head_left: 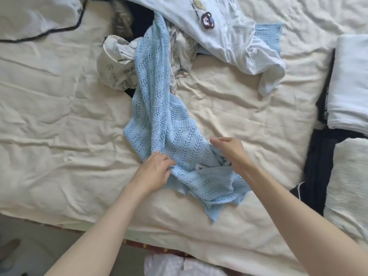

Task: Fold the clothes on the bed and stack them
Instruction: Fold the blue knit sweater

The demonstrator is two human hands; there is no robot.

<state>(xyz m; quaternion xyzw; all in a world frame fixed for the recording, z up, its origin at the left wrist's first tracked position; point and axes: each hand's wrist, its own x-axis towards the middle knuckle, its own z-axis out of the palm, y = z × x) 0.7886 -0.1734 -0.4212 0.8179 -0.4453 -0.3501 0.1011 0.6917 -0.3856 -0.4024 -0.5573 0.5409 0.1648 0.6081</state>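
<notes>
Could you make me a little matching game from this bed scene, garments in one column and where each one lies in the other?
Things:
1. blue knit top
2. white shirt with cartoon patches
3. folded white cloth
4. cream printed garment

Places:
A. at the bed's right edge
B. in the pile, left of the knit
C. at the far side of the bed, unfolded
D. stretched across the middle, under both hands

Pairs: 1-D, 2-C, 3-A, 4-B
</notes>
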